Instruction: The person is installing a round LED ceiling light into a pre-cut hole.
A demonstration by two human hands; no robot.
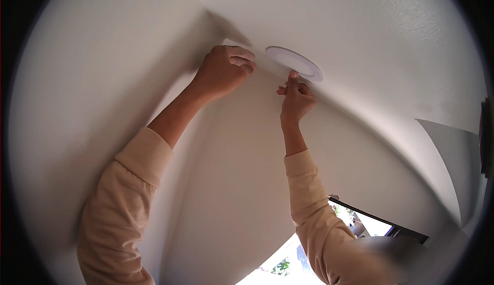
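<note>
A round white ceiling light [294,62] with a flat rim sits against the white ceiling. My right hand [298,100] is just below it, one digit raised so that its tip meets the near edge of the rim. The other fingers of that hand are loosely bent and apart, with nothing seen in them. Left of the light, my left hand [222,73] is up close to the corner where wall and ceiling meet, its fingers curled closed. A pale edge [231,42] shows just beyond its knuckles; what the fingers hold, if anything, is hidden.
White walls [242,182] close in on the left and ahead, below the ceiling [334,22]. At lower right is a bright dark-framed opening [378,224] with greenery behind. A grey panel [455,161] stands at the right. A dark object [485,138] borders the right rim.
</note>
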